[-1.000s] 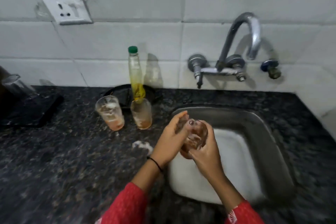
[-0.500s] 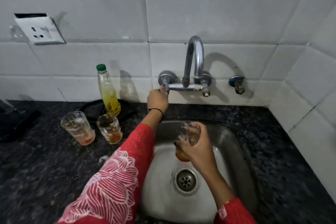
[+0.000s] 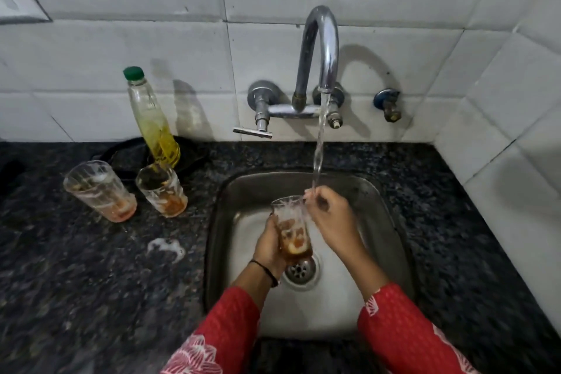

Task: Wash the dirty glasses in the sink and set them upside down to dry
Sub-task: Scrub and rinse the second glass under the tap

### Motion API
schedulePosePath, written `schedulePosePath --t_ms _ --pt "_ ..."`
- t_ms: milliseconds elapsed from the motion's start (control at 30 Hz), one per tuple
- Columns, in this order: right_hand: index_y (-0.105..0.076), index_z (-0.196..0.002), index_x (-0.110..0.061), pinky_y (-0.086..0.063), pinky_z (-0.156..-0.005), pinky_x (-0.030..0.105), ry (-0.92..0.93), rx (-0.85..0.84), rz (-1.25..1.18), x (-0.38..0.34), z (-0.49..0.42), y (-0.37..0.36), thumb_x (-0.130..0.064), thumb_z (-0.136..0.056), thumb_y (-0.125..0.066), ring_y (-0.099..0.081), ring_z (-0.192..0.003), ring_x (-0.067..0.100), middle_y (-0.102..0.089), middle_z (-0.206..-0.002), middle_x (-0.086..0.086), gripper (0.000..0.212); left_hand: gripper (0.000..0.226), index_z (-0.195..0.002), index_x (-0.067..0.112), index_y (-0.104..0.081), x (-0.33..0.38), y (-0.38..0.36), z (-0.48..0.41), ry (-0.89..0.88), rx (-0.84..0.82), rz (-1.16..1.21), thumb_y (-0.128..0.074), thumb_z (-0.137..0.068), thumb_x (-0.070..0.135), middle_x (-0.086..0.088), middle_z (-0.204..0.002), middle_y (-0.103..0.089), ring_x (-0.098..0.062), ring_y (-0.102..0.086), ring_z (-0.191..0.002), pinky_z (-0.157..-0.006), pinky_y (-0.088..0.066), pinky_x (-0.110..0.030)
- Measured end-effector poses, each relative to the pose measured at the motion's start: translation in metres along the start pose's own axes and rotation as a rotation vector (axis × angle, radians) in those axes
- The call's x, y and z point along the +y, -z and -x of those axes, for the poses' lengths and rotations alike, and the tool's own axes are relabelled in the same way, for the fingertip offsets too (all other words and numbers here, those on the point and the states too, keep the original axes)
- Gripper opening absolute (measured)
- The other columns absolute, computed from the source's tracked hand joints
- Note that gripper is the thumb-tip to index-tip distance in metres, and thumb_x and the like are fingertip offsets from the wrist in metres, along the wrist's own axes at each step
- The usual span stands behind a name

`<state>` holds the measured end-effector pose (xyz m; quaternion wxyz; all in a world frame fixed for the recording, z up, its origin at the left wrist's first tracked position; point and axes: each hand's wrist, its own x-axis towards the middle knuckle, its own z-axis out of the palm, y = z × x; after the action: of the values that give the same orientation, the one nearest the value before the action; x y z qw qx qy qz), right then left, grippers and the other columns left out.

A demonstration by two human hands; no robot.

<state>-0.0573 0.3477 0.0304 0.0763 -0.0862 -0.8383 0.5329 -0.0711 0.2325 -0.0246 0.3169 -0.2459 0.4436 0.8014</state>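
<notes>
Over the steel sink my left hand grips a dirty glass with brown residue at its base, held upright. My right hand touches the glass's rim from the right, fingers curled under the water stream that falls from the curved tap. Two more dirty glasses stand upright on the dark granite counter left of the sink: a larger glass and a smaller glass, both with orange dregs.
A bottle of yellow liquid with a green cap stands behind the glasses on a black dish. A blob of foam lies on the counter. The tap lever juts out. Tiled walls close the back and right.
My left hand left the tap handle and came back to hold the glass. Water now runs from the tap. My right hand shifted from the glass's body to its rim.
</notes>
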Motion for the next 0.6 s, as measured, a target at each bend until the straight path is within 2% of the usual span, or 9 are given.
schedulePosePath --t_ms 67,100,167,267,333,400,467,533,600 --pt "-0.058 -0.109 -0.014 -0.042 -0.081 0.014 0.005 -0.185 0.116 0.001 0.002 -0.001 -0.014 -0.089 -0.062 -0.054 -0.096 -0.003 -0.058 -0.115 0.0 0.021 0.059 -0.11 0.008 -0.066 -0.01 0.0 -0.007 -0.068 0.076 -0.021 -0.033 -0.096 0.054 -0.016 -0.104 -0.071 -0.029 -0.068 -0.089 -0.078 -0.056 -0.046" --pt "-0.051 -0.12 -0.017 -0.041 -0.087 0.014 0.009 -0.252 0.17 0.001 0.003 -0.002 -0.017 -0.087 -0.064 -0.051 -0.105 -0.001 -0.051 -0.124 -0.004 0.035 0.058 -0.107 0.009 -0.067 -0.009 -0.003 -0.01 -0.109 0.102 -0.063 -0.033 -0.096 0.054 -0.014 -0.097 -0.074 -0.025 -0.071 -0.083 -0.068 -0.058 -0.04" --pt "-0.043 -0.13 -0.019 -0.037 -0.1 0.021 0.072 -0.231 0.34 -0.001 0.0 0.0 -0.023 -0.083 -0.069 -0.041 -0.122 0.008 -0.045 -0.132 -0.004 0.054 0.053 -0.097 0.012 -0.071 -0.001 -0.009 -0.017 -0.191 0.142 -0.188 -0.036 -0.096 0.051 -0.007 -0.081 -0.075 -0.016 -0.071 -0.07 -0.059 -0.056 -0.029" --pt "-0.062 -0.098 -0.018 -0.034 -0.103 0.032 0.175 -0.213 0.628 -0.009 -0.013 0.012 -0.035 -0.082 -0.068 -0.047 -0.112 0.017 -0.059 -0.104 0.0 0.024 0.047 -0.087 0.014 -0.073 0.009 -0.013 -0.026 -0.248 0.128 -0.392 -0.041 -0.096 0.047 -0.01 -0.088 -0.076 -0.024 -0.071 -0.088 -0.082 -0.057 -0.038" --pt "-0.066 -0.079 -0.023 -0.043 -0.09 0.034 0.13 -0.308 0.686 -0.017 -0.02 0.014 -0.037 -0.085 -0.064 -0.06 -0.095 0.022 -0.066 -0.084 0.001 0.016 0.042 -0.091 0.016 -0.073 0.004 -0.006 -0.033 -0.197 0.08 -0.429 -0.044 -0.095 0.047 -0.013 -0.094 -0.075 -0.029 -0.07 -0.095 -0.087 -0.055 -0.042" --pt "-0.069 -0.077 -0.02 -0.048 -0.073 0.035 0.014 -0.311 0.701 -0.019 -0.028 0.006 -0.037 -0.09 -0.057 -0.065 -0.085 0.028 -0.07 -0.081 0.007 0.025 0.052 -0.108 0.01 -0.069 -0.007 0.001 -0.038 -0.105 -0.034 -0.28 -0.041 -0.095 0.052 -0.014 -0.106 -0.073 -0.029 -0.069 -0.098 -0.087 -0.055 -0.041" --pt "-0.069 -0.074 -0.012 -0.05 -0.069 0.037 -0.126 -0.175 0.655 -0.012 -0.037 -0.003 -0.041 -0.093 -0.053 -0.067 -0.081 0.031 -0.072 -0.081 0.012 0.038 0.061 -0.12 0.004 -0.06 -0.015 0.007 -0.044 -0.02 -0.121 0.001 -0.04 -0.093 0.054 -0.017 -0.115 -0.066 -0.028 -0.066 -0.096 -0.083 -0.053 -0.038" --pt "-0.067 -0.071 -0.009 -0.053 -0.069 0.038 -0.298 -0.088 0.432 0.0 -0.04 -0.012 -0.039 -0.093 -0.055 -0.069 -0.074 0.029 -0.073 -0.076 0.012 0.04 0.052 -0.112 0.007 -0.059 -0.017 0.017 -0.055 -0.012 -0.076 0.173 -0.048 -0.089 0.051 -0.019 -0.114 -0.061 -0.03 -0.062 -0.093 -0.084 -0.05 -0.039" --pt "-0.071 -0.079 -0.007 -0.055 -0.07 0.035 -0.401 -0.156 0.23 0.014 -0.039 -0.02 -0.025 -0.092 -0.059 -0.067 -0.067 0.02 -0.073 -0.08 0.011 0.025 0.036 -0.093 0.011 -0.058 -0.011 0.024 -0.065 -0.017 0.012 0.238 -0.054 -0.086 0.047 -0.018 -0.107 -0.062 -0.03 -0.064 -0.087 -0.086 -0.051 -0.041"
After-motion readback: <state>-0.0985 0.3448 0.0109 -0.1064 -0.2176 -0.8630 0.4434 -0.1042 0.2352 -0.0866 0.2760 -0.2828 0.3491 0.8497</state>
